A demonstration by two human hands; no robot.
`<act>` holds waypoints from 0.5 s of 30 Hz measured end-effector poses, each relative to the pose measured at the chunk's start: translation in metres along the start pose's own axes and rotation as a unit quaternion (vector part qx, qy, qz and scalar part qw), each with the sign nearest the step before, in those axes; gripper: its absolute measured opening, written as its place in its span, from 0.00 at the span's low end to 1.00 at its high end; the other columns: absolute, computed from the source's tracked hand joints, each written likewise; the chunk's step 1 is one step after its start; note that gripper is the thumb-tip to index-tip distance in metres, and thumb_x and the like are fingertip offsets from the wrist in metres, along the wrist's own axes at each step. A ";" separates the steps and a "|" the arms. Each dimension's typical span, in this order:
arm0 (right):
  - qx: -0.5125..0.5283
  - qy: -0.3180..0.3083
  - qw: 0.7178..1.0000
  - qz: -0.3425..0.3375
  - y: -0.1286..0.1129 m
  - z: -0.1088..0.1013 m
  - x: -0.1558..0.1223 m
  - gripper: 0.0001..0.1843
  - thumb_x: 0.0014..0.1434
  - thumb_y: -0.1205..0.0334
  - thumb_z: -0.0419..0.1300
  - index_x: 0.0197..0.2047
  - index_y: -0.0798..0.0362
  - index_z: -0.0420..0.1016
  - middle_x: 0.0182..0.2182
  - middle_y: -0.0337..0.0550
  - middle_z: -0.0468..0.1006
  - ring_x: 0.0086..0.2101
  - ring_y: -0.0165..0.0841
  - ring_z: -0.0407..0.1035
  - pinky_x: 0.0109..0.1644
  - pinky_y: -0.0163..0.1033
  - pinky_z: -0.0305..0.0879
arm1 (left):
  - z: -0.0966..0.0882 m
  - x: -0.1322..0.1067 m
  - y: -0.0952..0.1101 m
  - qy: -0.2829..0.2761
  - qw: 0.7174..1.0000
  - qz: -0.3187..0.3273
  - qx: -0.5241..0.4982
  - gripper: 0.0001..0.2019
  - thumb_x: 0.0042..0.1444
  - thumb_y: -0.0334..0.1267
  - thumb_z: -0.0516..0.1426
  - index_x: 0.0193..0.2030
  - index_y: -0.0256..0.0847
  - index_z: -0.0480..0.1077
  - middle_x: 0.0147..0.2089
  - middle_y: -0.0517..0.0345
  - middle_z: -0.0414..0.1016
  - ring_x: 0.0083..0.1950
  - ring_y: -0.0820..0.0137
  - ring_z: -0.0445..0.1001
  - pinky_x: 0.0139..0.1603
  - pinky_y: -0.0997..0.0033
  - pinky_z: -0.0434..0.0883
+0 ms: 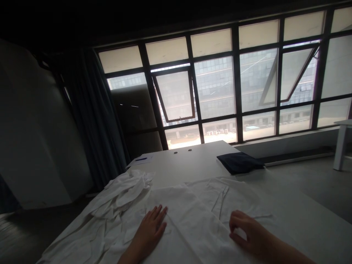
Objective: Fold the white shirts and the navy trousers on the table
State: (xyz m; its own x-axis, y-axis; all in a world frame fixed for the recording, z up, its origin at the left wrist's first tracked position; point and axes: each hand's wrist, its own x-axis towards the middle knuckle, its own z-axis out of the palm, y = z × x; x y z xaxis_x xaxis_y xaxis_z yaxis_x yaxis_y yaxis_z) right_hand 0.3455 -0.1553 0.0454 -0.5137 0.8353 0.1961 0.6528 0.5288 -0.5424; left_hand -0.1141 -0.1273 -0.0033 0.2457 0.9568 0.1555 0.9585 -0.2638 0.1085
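A white garment (187, 214) is spread over the near part of the table, with folds and a narrow strip of cloth on its far right part. My left hand (150, 231) lies flat on it, palm down, fingers stretched out. On the garment's right side, my right hand (249, 231) is curled, thumb and forefinger bent toward each other in a pinch. Whether cloth is caught between those fingertips is too dim to make out. Beside my left hand, a rumpled heap of white cloth (129, 192) covers the table's left side.
The white table (189, 163) reaches toward the windows (214, 88), two of which are tilted open. A folded dark cloth (239, 162) lies at its far right edge. A blue pen (141, 159) rests on paper at the far left. A dark curtain (96, 110) hangs beyond.
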 end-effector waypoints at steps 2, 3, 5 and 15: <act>0.014 -0.057 0.997 -0.055 -0.008 0.008 -0.002 0.23 0.58 0.49 0.62 0.56 0.44 0.76 0.61 0.52 0.72 0.61 0.49 0.63 0.65 0.54 0.57 | -0.001 0.000 0.001 -0.008 1.000 0.003 0.005 0.26 0.70 0.52 0.48 0.73 0.60 0.51 0.76 0.61 0.47 0.75 0.55 0.51 0.73 0.47 0.53; 0.011 -0.089 0.993 -0.078 -0.009 0.011 -0.004 0.29 0.57 0.48 0.63 0.62 0.41 0.72 0.67 0.51 0.65 0.66 0.53 0.56 0.68 0.59 0.50 | -0.001 0.000 0.001 -0.012 1.000 0.003 0.008 0.26 0.70 0.51 0.47 0.73 0.60 0.50 0.77 0.62 0.46 0.75 0.54 0.51 0.73 0.46 0.53; 0.004 -0.139 0.984 -0.113 -0.007 0.018 -0.005 0.33 0.61 0.46 0.60 0.68 0.39 0.64 0.70 0.50 0.57 0.69 0.56 0.48 0.69 0.67 0.43 | -0.001 0.001 0.002 -0.023 1.000 0.002 0.013 0.26 0.70 0.51 0.47 0.73 0.61 0.51 0.77 0.63 0.44 0.76 0.54 0.49 0.73 0.45 0.52; -0.103 -0.141 0.979 -0.101 0.016 0.044 -0.008 0.14 0.60 0.57 0.58 0.45 0.42 0.83 0.48 0.51 0.83 0.49 0.54 0.76 0.57 0.61 0.64 | -0.039 -0.017 0.030 -0.051 0.999 0.007 -0.007 0.24 0.57 0.50 0.61 0.61 0.63 0.71 0.65 0.65 0.71 0.63 0.55 0.70 0.64 0.58 0.66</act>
State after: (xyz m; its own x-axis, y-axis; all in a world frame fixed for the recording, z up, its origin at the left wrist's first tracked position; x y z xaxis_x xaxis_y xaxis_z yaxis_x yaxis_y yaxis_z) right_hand 0.3356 -0.1607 -0.0009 -0.7580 0.6515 0.0323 0.6062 0.7219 -0.3338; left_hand -0.0956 -0.1565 0.0358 0.2726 0.9604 0.0571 0.9531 -0.2777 0.1201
